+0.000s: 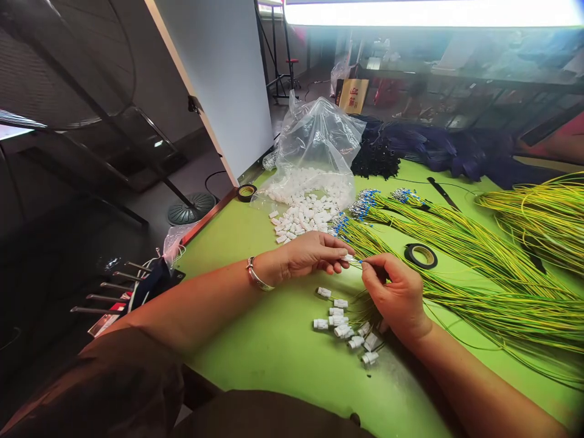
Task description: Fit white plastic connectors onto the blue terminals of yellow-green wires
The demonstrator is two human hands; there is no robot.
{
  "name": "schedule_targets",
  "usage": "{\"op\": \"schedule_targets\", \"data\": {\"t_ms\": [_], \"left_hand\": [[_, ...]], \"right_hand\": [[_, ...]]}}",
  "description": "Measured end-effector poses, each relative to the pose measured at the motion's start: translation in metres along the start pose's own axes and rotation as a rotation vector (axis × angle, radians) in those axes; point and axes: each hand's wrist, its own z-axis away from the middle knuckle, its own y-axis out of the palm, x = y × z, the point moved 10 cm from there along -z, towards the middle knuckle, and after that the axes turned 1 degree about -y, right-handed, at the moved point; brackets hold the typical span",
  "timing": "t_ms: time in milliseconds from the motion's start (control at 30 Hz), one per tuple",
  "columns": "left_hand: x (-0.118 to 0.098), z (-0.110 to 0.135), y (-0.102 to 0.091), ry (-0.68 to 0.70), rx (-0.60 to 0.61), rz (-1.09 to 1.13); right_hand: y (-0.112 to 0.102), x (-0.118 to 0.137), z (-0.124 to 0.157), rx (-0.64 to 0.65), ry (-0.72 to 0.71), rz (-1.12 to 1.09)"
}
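Note:
Between the thumb and fingers of my left hand (314, 252) is a small white plastic connector housing (348, 258). My right hand (396, 292) pinches a thin wire with a blue-sleeved terminal (361, 262), its end pointing at the housing. Whether the terminal tip is inside the housing is too small to tell. Below my hands lie several wires fitted with white housings (337, 320), partly hidden by my right hand. Bundles of yellow-green wires (456, 261) stretch to the right, with blue-sleeved terminals (364, 204) at their near-left ends.
Loose white housings (303, 214) spill from a clear plastic bag (319, 137) on the green table (219, 243). Rolls of black tape lie at the left edge (246, 193) and among the wires (420, 256). Dark wire bundles (433, 146) lie behind; a white panel (223, 73) stands left.

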Motion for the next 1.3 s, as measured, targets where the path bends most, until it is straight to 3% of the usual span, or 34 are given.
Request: {"op": "schedule_targets", "data": {"t_ms": [200, 800, 1000, 1300], "left_hand": [[-0.001, -0.001, -0.006, 0.036, -0.032, 0.030], [0.000, -0.003, -0.008, 0.095, -0.052, 0.057], [-0.005, -0.001, -0.005, 0.187, -0.075, -0.165], [-0.004, -0.003, -0.007, 0.238, -0.079, -0.153]], "right_hand": [[-0.001, -0.009, 0.000, -0.006, 0.095, 0.015], [0.004, -0.006, 0.000, 0.045, 0.040, 0.060], [0.013, 0.002, 0.001, 0.112, -0.056, 0.100], [0.018, -0.015, 0.002, 0.171, 0.131, -0.060]]}}
